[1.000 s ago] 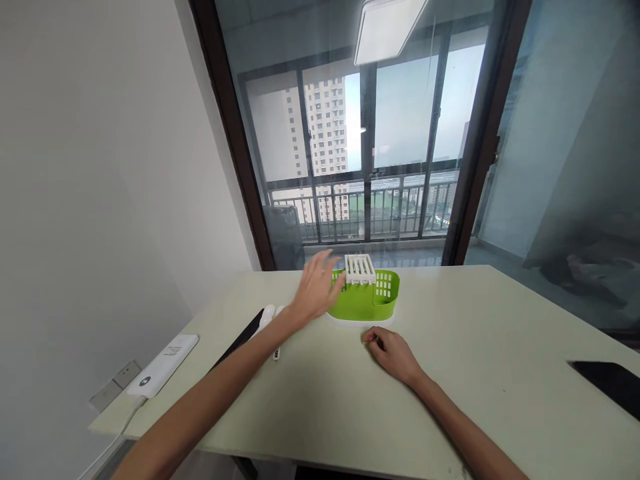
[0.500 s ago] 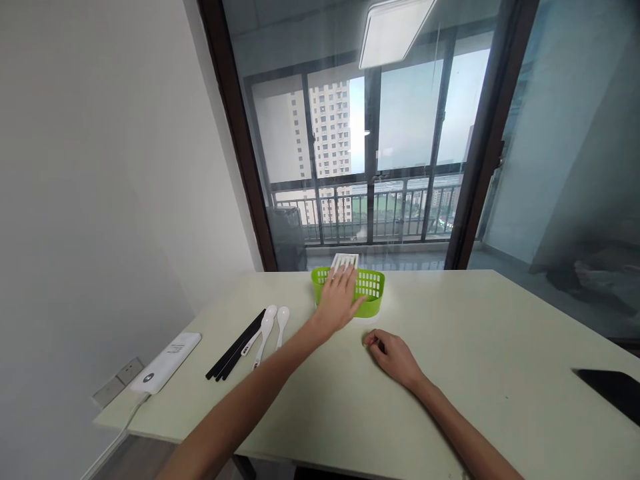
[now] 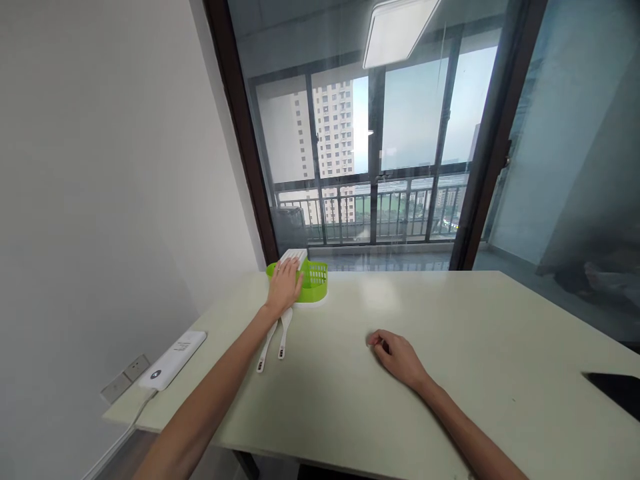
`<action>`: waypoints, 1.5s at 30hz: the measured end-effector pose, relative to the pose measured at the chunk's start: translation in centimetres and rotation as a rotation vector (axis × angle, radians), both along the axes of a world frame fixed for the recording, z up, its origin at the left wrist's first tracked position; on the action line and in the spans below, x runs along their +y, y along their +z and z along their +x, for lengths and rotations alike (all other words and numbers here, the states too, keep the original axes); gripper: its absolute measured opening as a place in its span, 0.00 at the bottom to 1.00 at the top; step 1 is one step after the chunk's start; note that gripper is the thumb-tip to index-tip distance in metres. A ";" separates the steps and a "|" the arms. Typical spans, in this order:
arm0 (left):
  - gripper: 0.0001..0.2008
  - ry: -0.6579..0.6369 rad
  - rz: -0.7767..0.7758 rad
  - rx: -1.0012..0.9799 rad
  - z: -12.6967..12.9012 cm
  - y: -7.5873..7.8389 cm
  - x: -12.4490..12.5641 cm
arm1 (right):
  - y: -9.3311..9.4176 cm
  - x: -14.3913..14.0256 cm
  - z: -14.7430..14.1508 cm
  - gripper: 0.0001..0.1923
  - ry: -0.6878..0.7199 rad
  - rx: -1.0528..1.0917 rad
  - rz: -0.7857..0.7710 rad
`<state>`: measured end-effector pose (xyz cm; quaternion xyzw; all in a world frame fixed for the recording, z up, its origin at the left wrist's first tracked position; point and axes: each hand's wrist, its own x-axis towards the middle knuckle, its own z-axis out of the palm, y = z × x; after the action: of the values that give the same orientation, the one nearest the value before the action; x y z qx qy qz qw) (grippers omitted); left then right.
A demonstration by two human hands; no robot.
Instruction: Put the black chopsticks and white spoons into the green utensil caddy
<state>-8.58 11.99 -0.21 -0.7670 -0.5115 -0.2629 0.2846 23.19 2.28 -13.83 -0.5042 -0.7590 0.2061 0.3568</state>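
My left hand (image 3: 285,285) lies flat with fingers spread over the near side of the lime-green perforated plastic basket (image 3: 314,281), palm pressed against its rim and wall rather than wrapped round it. The basket stands upright at the far left part of the pale cream surface (image 3: 450,373), close to the edge that meets the dark-framed glass door (image 3: 380,147). A white slotted plastic insert (image 3: 295,255) sits on top of the basket at its far side, just past my fingertips, and a thin white base shows under the basket's right end.

Two white plastic spoons (image 3: 280,337) lie side by side on the surface directly under my left wrist and forearm, handles pointing toward me, bowls hidden beneath the hand.

My right hand (image 3: 395,353) rests on the surface near the middle, well apart from the basket, fingers curled loosely inward with knuckles up; it holds nothing that I can see.

At the left edge of the surface lies a white rectangular power bank (image 3: 173,360) with a white cable trailing off the edge. A flat black object (image 3: 617,390) lies at the far right edge, partly cut off from view.
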 end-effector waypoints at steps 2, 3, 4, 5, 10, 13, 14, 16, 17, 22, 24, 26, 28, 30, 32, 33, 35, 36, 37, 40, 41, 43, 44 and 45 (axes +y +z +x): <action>0.21 0.017 0.005 -0.011 -1.4 0.1 0.2 | 0.0 0.0 0.0 0.13 0.002 -0.001 -0.002; 0.21 0.021 0.007 -0.010 -2.1 0.2 0.3 | 0.0 0.0 0.0 0.13 0.003 -0.001 -0.003; 0.21 0.023 0.007 -0.006 -2.8 0.4 0.4 | 0.1 0.0 0.0 0.13 0.004 -0.001 -0.003; 0.21 0.026 0.003 -0.001 -3.4 0.5 0.5 | 0.1 0.0 -0.1 0.13 0.005 0.001 -0.005; 0.21 0.040 -0.003 -0.024 -4.3 1.2 -0.5 | 0.1 0.1 -0.2 0.12 0.005 0.013 -0.011; 0.22 -0.001 0.020 -0.073 -2.8 -0.2 -3.8 | 0.0 0.2 -0.3 0.12 0.007 0.022 -0.013; 0.22 -0.027 -0.002 -0.094 -2.1 -1.1 -5.5 | 0.0 0.1 -0.3 0.12 0.006 0.025 -0.014; 0.22 -0.117 -0.128 -0.117 -0.9 -3.5 -9.3 | 0.0 0.0 -0.3 0.12 0.002 0.033 -0.016; 0.22 -0.174 -0.241 -0.095 -0.4 -4.9 -11.3 | 0.1 -0.2 -0.3 0.12 0.001 0.036 -0.017; 0.27 -0.281 -0.621 -0.084 0.3 -9.6 -19.4 | 0.3 -3.1 0.1 0.13 0.038 0.037 -0.005; 0.28 -0.242 -0.649 -0.115 0.2 -10.1 -21.0 | 0.0 -5.1 0.5 0.14 0.068 0.029 0.022; 0.27 -0.208 -0.643 -0.148 0.1 -10.1 -21.9 | -0.6 -7.3 1.2 0.16 0.089 0.014 0.060; 0.25 -0.195 -0.630 -0.174 0.2 -10.0 -22.2 | -1.5 -9.2 1.9 0.19 0.060 -0.017 0.056; 0.24 -0.188 -0.615 -0.197 0.5 -9.9 -22.4 | -2.5 -10.6 2.6 0.22 0.036 -0.068 0.042; 0.24 -0.174 -0.604 -0.220 0.7 -9.9 -22.4 | -3.3 -11.3 3.1 0.23 0.013 -0.103 0.042; 0.24 -0.167 -0.602 -0.229 0.8 -9.9 -22.4 | -3.6 -11.5 3.2 0.23 0.002 -0.111 0.044; 0.24 -0.159 -0.597 -0.243 0.9 -9.9 -22.5 | -3.7 -11.6 3.3 0.22 -0.016 -0.109 0.042; 0.23 -0.159 -0.593 -0.248 1.0 -9.9 -22.5 | -3.6 -11.6 3.2 0.22 -0.022 -0.103 0.040; 0.23 -0.162 -0.586 -0.252 0.9 -9.9 -22.5 | -3.5 -11.6 3.2 0.21 -0.029 -0.095 0.039; 0.23 -0.172 -0.568 -0.256 0.8 -10.0 -22.5 | -3.3 -11.5 3.0 0.20 -0.035 -0.070 0.057; 0.23 -0.172 -0.565 -0.254 0.8 -10.1 -22.5 | -3.2 -11.6 3.0 0.20 -0.028 -0.068 0.062; 0.23 -0.168 -0.563 -0.253 0.7 -10.2 -22.5 | -3.3 -11.6 3.1 0.20 -0.006 -0.073 0.060; 0.23 -0.165 -0.562 -0.253 0.7 -10.3 -22.5 | -3.3 -11.6 3.2 0.20 0.004 -0.077 0.056; 0.23 -0.163 -0.562 -0.253 0.7 -10.3 -22.4 | -3.3 -11.6 3.2 0.20 0.007 -0.078 0.054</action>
<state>-7.87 -10.45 -10.52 -0.8153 -0.5323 -0.2265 -0.0262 26.37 -9.36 -17.12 -0.4992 -0.7794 0.1670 0.3399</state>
